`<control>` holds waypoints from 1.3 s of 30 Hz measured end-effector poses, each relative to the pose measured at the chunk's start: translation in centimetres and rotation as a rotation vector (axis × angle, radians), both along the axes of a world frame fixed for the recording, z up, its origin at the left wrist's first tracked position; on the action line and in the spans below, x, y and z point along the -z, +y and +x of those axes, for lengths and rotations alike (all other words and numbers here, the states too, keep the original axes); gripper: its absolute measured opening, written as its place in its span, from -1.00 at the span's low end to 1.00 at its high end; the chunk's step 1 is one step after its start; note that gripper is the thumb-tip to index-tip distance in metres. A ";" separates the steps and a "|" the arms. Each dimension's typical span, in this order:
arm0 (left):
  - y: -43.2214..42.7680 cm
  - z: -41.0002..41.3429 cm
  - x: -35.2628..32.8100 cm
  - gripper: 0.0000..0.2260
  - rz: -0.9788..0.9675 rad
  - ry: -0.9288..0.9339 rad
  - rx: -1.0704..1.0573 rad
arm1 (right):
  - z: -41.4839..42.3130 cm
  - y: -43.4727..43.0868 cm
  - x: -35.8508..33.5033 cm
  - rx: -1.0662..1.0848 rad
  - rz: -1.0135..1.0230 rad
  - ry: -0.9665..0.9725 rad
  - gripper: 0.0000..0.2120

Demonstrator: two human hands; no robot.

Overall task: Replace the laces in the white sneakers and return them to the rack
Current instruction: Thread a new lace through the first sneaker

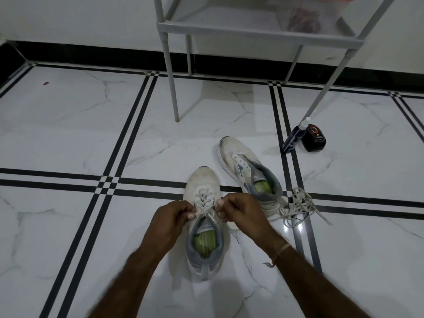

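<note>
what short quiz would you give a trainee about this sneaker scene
1. True or false: the far sneaker already has a lace threaded through it.
2. Where does the loose lace lie? A) on the rack B) on the floor beside the far sneaker C) over the bottle
3. Fill in: the left hand and right hand pinch the lace ends of the ____ sneaker.

Key: 1 false, its eyelets are bare. 2 B. 3 near, meaning the near sneaker.
</note>
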State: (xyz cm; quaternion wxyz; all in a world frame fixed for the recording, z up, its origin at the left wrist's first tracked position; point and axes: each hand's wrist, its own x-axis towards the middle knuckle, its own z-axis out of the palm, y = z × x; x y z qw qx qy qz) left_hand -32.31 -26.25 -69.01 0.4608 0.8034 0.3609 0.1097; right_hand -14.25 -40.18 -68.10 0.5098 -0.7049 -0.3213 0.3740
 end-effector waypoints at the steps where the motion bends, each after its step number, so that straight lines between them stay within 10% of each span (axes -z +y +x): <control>1: 0.1 0.0 -0.2 -0.83 -0.002 -0.007 -0.026 | -0.1 0.0 -0.3 0.007 0.007 0.067 -0.75; 8: -1.4 0.5 0.1 -0.69 -0.337 -0.165 -0.226 | -1.2 1.8 -0.7 0.248 0.076 0.889 -0.70; 19: 0.4 -0.4 3.1 -0.66 -0.326 -0.143 -0.314 | 0.0 1.8 1.8 0.492 0.026 0.930 -0.68; 23: 0.6 -0.5 4.2 -0.68 -0.246 -0.067 -0.237 | 0.1 1.4 1.8 0.393 -0.063 0.680 -0.70; 28: -1.4 -0.1 2.1 -0.79 0.338 0.088 -0.451 | 1.4 1.8 2.0 0.213 -0.074 -0.179 -0.85; 31: -3.9 1.4 0.1 -0.47 0.023 0.149 -0.488 | 0.3 0.9 0.6 0.346 -0.026 -0.610 -0.71; 33: -4.4 2.6 -0.2 -0.40 -0.294 0.218 -0.488 | -1.0 0.6 -0.3 0.244 -0.160 -0.561 -0.49; 35: -4.0 3.5 0.0 -0.46 -0.410 0.215 -0.513 | -1.8 0.7 0.0 0.131 -0.330 -0.424 -0.32; 39: -3.0 4.8 -0.4 -0.75 -0.444 0.104 -0.573 | -1.9 2.3 1.2 0.163 -0.325 -0.448 -0.60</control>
